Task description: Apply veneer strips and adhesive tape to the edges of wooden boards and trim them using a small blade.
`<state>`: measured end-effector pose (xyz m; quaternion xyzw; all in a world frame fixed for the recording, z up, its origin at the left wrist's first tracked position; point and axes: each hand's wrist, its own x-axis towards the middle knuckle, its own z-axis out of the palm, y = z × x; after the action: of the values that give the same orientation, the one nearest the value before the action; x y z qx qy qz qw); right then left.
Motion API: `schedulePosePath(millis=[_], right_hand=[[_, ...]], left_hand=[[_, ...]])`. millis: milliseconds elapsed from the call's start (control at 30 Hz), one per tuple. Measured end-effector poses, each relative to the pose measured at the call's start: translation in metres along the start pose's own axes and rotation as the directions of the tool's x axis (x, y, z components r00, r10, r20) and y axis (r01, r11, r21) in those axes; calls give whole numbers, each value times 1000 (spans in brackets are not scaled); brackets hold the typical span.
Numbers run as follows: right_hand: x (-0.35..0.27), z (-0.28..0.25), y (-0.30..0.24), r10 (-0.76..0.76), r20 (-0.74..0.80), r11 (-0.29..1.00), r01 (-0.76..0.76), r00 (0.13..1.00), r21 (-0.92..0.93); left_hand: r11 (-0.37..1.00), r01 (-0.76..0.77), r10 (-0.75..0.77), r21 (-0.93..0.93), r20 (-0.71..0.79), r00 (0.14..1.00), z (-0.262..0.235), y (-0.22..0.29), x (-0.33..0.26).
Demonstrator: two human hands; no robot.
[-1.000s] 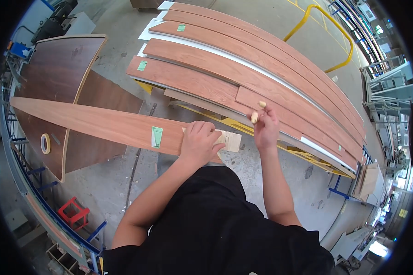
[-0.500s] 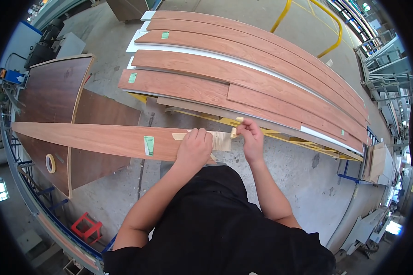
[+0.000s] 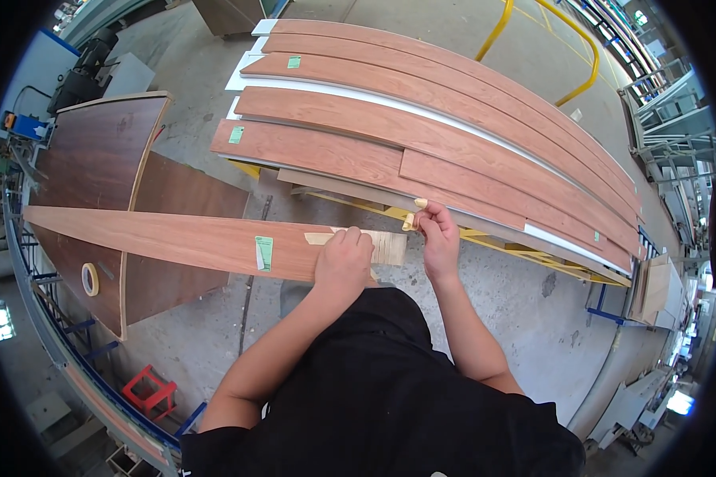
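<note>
A long reddish wooden plank (image 3: 191,241) with a green label (image 3: 263,253) reaches from the left to just before my body. My left hand (image 3: 344,260) is closed over it near its right end, fingers curled across the top face. Beside those fingers a strip of cream masking tape (image 3: 318,238) lies on the wood, and past them a paler end (image 3: 388,248) sticks out. To the right, apart from the plank, my right hand (image 3: 440,238) pinches a small crumpled piece of masking tape (image 3: 408,222). Another cream bit (image 3: 421,203) shows at a raised fingertip.
Several similar planks (image 3: 318,103) lie on a yellow-framed rack (image 3: 485,241) ahead. Under the plank's left part stands a brown board table (image 3: 171,278) with a roll of tape (image 3: 91,280). A red stool (image 3: 149,393) is at lower left; a yellow rail (image 3: 589,71) stands at far right.
The whole view has shifted slightly. The tape in my right hand now looks more bunched and sits closer to the fingers. My left hand keeps its hold on the plank.
</note>
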<state>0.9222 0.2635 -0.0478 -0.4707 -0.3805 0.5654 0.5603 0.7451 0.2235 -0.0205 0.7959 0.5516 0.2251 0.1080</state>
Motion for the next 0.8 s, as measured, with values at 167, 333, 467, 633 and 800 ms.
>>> schedulePosePath(millis=[167,333,467,633,800], right_hand=[[-1,-8,11,-3,-5,1000,3,1000,-14],[-2,-12,23,76,-39,997,-76,996,-12],[-9,1,28,275,-147,958,-256,950,131],[-12,10,26,327,-158,942,-308,932,135],[-11,7,37,182,-156,980,-165,971,112]], left_hand=[[976,0,-22,219,99,995,6,8,-1],[980,44,-57,195,61,997,6,4,-4],[989,79,-86,128,44,995,5,-1,-7],[991,131,-132,37,26,991,-4,3,-6],[994,105,-106,43,44,993,2,2,-6]])
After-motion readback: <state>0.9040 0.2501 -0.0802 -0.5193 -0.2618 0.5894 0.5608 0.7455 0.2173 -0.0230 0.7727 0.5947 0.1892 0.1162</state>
